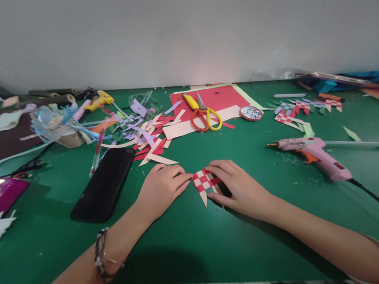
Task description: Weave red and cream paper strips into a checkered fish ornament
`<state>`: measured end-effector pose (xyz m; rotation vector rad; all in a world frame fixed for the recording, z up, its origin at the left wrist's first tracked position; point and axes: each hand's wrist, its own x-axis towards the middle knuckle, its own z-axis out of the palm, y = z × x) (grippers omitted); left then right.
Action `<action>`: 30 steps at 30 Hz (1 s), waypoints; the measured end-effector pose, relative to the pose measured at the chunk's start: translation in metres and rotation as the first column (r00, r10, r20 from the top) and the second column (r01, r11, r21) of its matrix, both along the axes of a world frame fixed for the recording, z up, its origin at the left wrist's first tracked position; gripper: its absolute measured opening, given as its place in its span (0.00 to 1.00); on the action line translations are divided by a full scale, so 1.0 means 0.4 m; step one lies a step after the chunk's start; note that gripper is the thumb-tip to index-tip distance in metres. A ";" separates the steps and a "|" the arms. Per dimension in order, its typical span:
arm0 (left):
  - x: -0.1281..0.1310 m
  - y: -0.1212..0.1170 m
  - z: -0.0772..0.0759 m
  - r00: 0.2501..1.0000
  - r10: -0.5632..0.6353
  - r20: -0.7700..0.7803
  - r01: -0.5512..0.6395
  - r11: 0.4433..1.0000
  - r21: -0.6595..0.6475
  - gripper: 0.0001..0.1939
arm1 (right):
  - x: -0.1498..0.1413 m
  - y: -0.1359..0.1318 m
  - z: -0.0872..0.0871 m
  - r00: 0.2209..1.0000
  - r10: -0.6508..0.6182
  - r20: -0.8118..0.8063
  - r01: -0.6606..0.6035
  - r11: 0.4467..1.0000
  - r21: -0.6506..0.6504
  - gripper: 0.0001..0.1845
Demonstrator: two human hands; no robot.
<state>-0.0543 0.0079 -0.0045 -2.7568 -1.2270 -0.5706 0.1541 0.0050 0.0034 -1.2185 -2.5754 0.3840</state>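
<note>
A small woven paper piece [204, 180], red and cream in a checkered pattern, lies on the green table [184, 231]; loose pointed cream strip ends stick out toward me. My left hand [162, 187] has its fingers pressed together, the fingertips at the piece's upper left corner. From the right, my right hand [239, 188] grips the piece, fingers over the top edge and thumb at the lower side. Part of the weave is hidden under the right fingers. Beside my left hand lies a black phone [103, 186].
Cut paper strips [148, 134] are heaped behind my hands. Scissors [203, 118] and a yellow cutter [190, 101] rest on red paper [228, 98], near a round box [251, 113]. A pink glue gun [318, 152] lies right, with woven pieces [290, 113] behind it. A purple device [3, 198] sits left.
</note>
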 end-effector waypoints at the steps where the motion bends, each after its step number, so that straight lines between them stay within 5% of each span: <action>1: 0.001 0.001 0.000 1.000 0.009 0.008 -0.008 1.000 -0.015 0.14 | 0.000 0.000 0.000 1.000 0.001 -0.003 -0.001 1.000 0.000 0.22; 8: 0.013 0.010 -0.002 0.994 0.052 0.095 -0.037 0.988 -0.152 0.13 | -0.002 -0.001 -0.001 1.000 0.000 -0.006 0.000 1.000 0.006 0.22; 30: 0.029 0.003 0.010 0.974 0.192 0.122 -0.149 0.943 -0.297 0.07 | -0.001 0.000 0.001 1.000 0.007 0.021 -0.007 1.000 0.002 0.23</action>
